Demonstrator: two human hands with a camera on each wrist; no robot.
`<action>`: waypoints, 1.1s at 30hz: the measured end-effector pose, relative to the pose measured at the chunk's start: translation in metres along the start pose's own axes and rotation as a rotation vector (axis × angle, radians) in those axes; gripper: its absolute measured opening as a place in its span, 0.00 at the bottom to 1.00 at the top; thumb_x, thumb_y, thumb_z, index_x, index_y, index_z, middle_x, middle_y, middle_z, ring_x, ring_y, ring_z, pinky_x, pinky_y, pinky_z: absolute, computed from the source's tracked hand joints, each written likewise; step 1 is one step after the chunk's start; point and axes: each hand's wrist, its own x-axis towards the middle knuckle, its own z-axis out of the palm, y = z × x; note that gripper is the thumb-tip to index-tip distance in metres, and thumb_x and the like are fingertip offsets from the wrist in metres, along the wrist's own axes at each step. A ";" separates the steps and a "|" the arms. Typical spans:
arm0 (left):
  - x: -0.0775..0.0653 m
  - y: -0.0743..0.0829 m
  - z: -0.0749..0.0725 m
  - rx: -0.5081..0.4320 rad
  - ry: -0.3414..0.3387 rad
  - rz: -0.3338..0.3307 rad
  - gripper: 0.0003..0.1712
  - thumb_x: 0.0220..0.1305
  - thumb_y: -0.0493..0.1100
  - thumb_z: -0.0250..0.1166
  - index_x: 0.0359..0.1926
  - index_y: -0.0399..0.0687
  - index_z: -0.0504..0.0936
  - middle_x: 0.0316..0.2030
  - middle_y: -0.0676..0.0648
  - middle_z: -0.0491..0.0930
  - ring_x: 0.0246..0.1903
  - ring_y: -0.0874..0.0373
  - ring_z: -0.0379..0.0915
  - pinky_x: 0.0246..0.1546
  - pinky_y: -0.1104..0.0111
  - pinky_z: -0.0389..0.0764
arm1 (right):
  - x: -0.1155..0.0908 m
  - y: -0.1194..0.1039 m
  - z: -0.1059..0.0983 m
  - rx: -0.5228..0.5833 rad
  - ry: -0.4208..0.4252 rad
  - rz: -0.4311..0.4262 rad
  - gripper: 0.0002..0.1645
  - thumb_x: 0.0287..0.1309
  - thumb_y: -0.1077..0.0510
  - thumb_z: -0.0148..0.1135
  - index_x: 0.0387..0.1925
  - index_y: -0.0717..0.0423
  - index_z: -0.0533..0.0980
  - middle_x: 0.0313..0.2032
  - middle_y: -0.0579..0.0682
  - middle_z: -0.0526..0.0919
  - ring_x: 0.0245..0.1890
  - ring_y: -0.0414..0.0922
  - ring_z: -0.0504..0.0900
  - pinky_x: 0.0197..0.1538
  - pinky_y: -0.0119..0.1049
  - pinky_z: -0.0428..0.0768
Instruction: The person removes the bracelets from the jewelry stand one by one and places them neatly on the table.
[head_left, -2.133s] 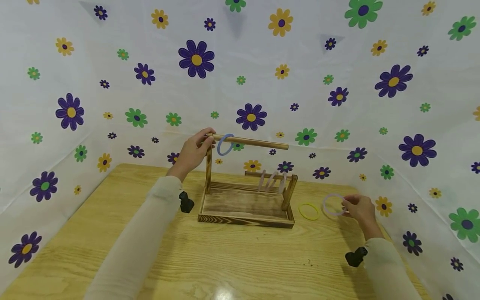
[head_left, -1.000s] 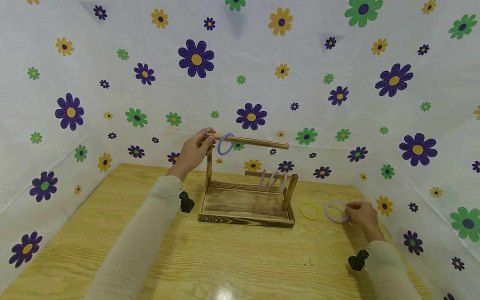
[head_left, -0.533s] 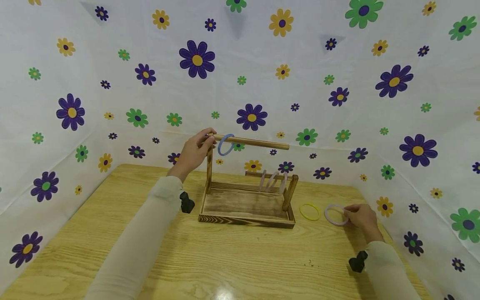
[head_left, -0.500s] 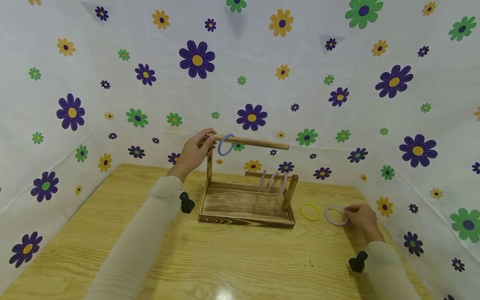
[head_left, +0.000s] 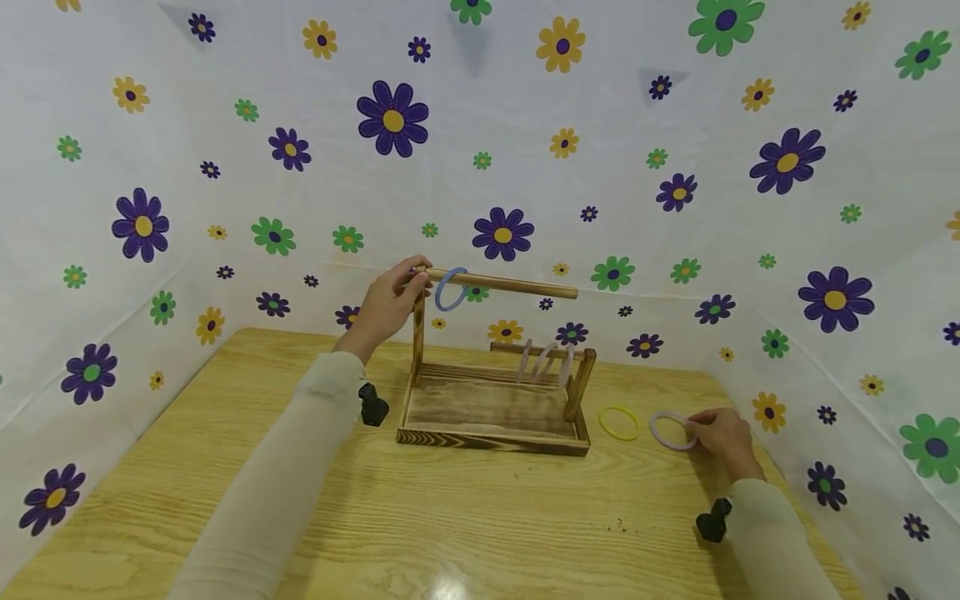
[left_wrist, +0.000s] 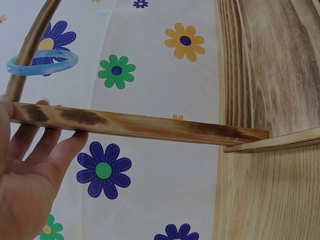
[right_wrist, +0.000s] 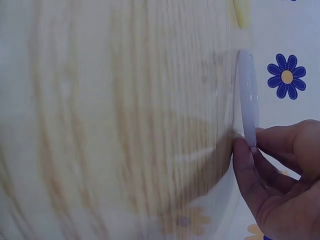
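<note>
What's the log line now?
left hand: grips rack; right hand: pinches pale ring; blue ring: on top bar; yellow ring: on table

No legible text, label, brand, number or sign in any view.

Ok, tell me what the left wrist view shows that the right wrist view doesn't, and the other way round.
Only the left wrist view: the left hand gripping the wooden stand near the top of its post, the blue ring around the stand's rod, and part of the tray.

Only the right wrist view: the right hand pinching the pale lilac ring, plus a cut-off bit of yellow at the top edge, likely the yellow ring.

Both: the wood-grain table and the flower-print cloth.
</note>
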 end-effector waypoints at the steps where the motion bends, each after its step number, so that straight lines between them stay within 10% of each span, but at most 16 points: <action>1: -0.002 0.004 0.000 -0.001 -0.001 -0.001 0.21 0.83 0.44 0.47 0.69 0.43 0.71 0.57 0.28 0.79 0.58 0.37 0.79 0.52 0.49 0.80 | 0.000 0.000 0.000 0.003 -0.001 0.002 0.18 0.66 0.58 0.64 0.46 0.72 0.84 0.32 0.60 0.90 0.23 0.43 0.86 0.48 0.53 0.84; 11: -0.011 0.016 -0.002 0.000 -0.014 0.006 0.22 0.84 0.44 0.45 0.70 0.42 0.70 0.58 0.27 0.77 0.59 0.38 0.79 0.57 0.49 0.81 | -0.003 -0.001 -0.002 0.020 -0.048 0.021 0.19 0.68 0.58 0.61 0.46 0.75 0.83 0.28 0.57 0.89 0.24 0.41 0.83 0.29 0.34 0.79; 23: 0.007 -0.016 0.002 -0.009 0.006 0.007 0.23 0.83 0.49 0.47 0.70 0.45 0.70 0.58 0.30 0.79 0.58 0.39 0.79 0.54 0.46 0.80 | -0.005 0.001 -0.002 0.019 -0.037 0.023 0.19 0.66 0.57 0.64 0.45 0.73 0.84 0.30 0.60 0.89 0.31 0.53 0.86 0.48 0.57 0.81; 33: 0.007 -0.021 0.000 0.011 0.016 0.042 0.22 0.82 0.54 0.49 0.67 0.53 0.73 0.56 0.33 0.81 0.56 0.44 0.82 0.51 0.55 0.82 | -0.005 0.005 -0.001 0.068 -0.033 0.040 0.19 0.66 0.58 0.64 0.45 0.73 0.83 0.26 0.52 0.89 0.25 0.39 0.84 0.42 0.49 0.85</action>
